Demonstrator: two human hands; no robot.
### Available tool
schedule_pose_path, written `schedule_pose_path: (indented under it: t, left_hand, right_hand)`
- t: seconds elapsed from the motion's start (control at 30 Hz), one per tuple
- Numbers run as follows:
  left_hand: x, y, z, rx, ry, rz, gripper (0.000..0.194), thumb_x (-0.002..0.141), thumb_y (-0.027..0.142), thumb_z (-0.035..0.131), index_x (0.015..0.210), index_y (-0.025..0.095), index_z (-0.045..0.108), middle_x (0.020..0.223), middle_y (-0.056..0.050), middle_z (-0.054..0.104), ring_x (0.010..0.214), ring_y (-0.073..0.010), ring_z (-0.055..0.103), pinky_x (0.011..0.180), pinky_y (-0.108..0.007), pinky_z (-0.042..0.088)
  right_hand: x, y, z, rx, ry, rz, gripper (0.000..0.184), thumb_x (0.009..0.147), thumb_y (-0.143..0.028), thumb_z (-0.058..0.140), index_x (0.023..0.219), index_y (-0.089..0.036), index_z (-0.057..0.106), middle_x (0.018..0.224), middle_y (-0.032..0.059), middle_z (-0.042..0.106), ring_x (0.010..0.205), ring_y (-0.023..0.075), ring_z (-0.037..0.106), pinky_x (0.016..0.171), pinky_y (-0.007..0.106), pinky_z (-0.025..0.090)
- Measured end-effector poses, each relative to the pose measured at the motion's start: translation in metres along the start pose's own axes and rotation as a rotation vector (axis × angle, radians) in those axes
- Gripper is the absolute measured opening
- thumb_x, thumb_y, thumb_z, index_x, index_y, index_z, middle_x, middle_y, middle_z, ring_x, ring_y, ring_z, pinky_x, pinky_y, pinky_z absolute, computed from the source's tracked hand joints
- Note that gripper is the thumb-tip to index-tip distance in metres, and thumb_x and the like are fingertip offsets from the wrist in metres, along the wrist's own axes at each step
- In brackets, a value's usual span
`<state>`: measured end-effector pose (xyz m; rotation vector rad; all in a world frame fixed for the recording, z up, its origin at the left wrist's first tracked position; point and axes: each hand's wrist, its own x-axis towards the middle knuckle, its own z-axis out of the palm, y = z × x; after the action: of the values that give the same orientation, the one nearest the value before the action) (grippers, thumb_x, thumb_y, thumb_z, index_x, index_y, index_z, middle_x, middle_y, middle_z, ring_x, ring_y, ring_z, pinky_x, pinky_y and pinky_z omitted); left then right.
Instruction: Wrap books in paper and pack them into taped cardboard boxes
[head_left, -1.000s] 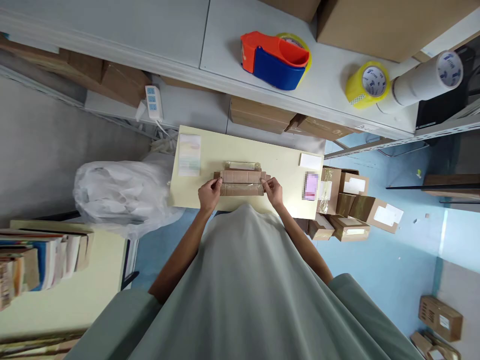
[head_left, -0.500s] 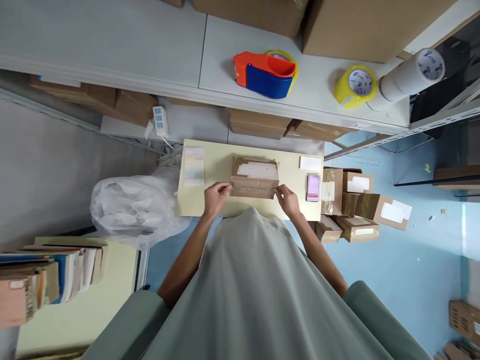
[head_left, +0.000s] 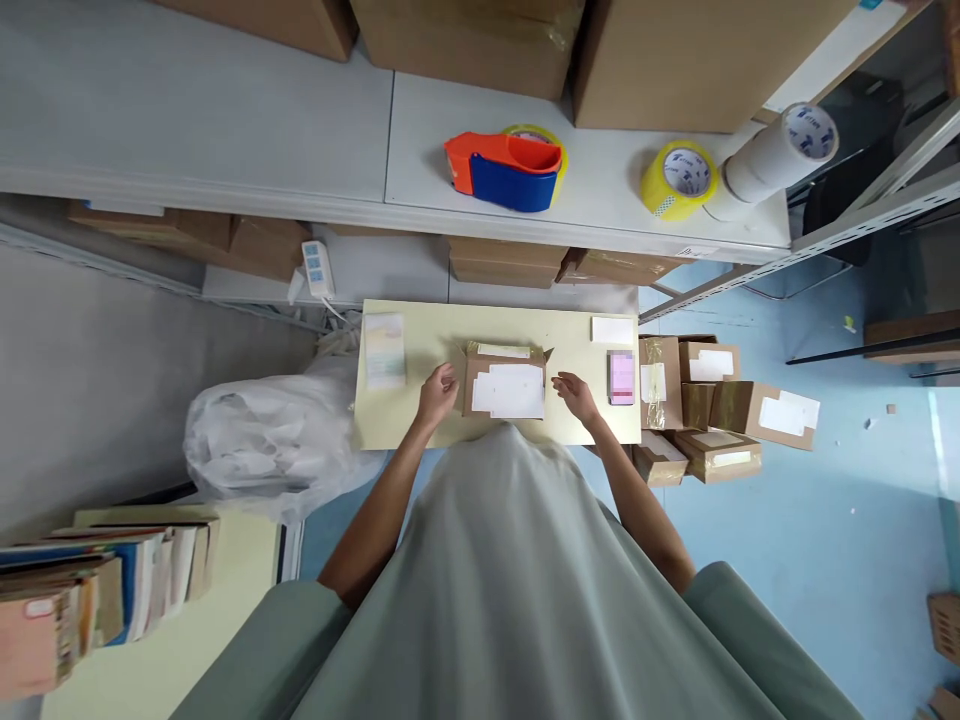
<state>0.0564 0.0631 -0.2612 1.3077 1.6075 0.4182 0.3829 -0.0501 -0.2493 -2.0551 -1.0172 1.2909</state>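
Note:
A small cardboard box (head_left: 480, 401) lies on the pale yellow table with white paper labels (head_left: 517, 390) on its upper face. Small flaps stick out at its far corners, and tape shows along the far edge. My left hand (head_left: 438, 394) is just left of the box, fingers loosely bent and apart from it, holding nothing. On the other side, my right hand (head_left: 576, 395) hovers a little off the box's right edge, fingers loosely stretched toward it and nothing in them.
On the table (head_left: 435, 328) are a paper sheet (head_left: 385, 350), a white card (head_left: 612, 330) and a pink-screened phone (head_left: 621, 378). The shelf above holds a tape dispenser (head_left: 510, 170), tape rolls (head_left: 679, 180) and cartons. Labelled boxes (head_left: 716, 455) sit right; a plastic bag (head_left: 262, 440) left.
The box has tipped toward me, so its labelled face now lies uppermost. Both hands have let go of its near edge and moved slightly off its sides.

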Motion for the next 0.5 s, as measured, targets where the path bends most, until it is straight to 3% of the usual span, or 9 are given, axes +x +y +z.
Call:
schedule_pose_path:
  t: [0.1, 0.2, 0.37, 0.5]
  left_hand:
    - [0.01, 0.02, 0.005, -0.036, -0.033, -0.025, 0.055, 0.088, 0.013, 0.064, 0.142, 0.013, 0.067, 0.136, -0.019, 0.08, 0.125, -0.0303, 0.078, 0.116, -0.046, 0.057]
    - [0.007, 0.033, 0.002, -0.09, -0.021, -0.003, 0.053, 0.088, 0.016, 0.07, 0.141, 0.014, 0.067, 0.131, -0.017, 0.081, 0.121, -0.0289, 0.078, 0.113, -0.045, 0.057]
    - [-0.017, 0.041, -0.013, -0.257, 0.024, 0.099, 0.055, 0.09, 0.045, 0.081, 0.137, 0.019, 0.065, 0.119, -0.012, 0.082, 0.115, -0.0269, 0.077, 0.099, -0.038, 0.061]
    - [-0.034, 0.039, -0.012, -0.279, 0.044, 0.075, 0.061, 0.091, 0.059, 0.079, 0.136, 0.021, 0.066, 0.123, -0.012, 0.079, 0.112, -0.0265, 0.075, 0.09, -0.036, 0.061]
  right_hand:
    - [0.006, -0.012, 0.002, 0.179, -0.013, 0.058, 0.049, 0.103, -0.047, 0.068, 0.142, -0.018, 0.068, 0.134, 0.0175, 0.082, 0.122, 0.0301, 0.08, 0.106, 0.049, 0.066]
    - [0.001, -0.025, -0.001, 0.222, 0.022, 0.063, 0.062, 0.097, -0.059, 0.076, 0.142, -0.018, 0.067, 0.127, 0.0172, 0.084, 0.119, 0.0333, 0.08, 0.105, 0.054, 0.066]
    - [-0.022, -0.042, -0.019, 0.275, 0.065, -0.048, 0.079, 0.093, -0.079, 0.072, 0.144, -0.019, 0.067, 0.13, 0.0174, 0.082, 0.121, 0.0337, 0.078, 0.1, 0.051, 0.068]
    - [-0.036, -0.044, -0.019, 0.285, 0.067, -0.053, 0.081, 0.094, -0.085, 0.066, 0.143, -0.021, 0.068, 0.131, 0.0162, 0.081, 0.122, 0.0332, 0.077, 0.097, 0.048, 0.068]
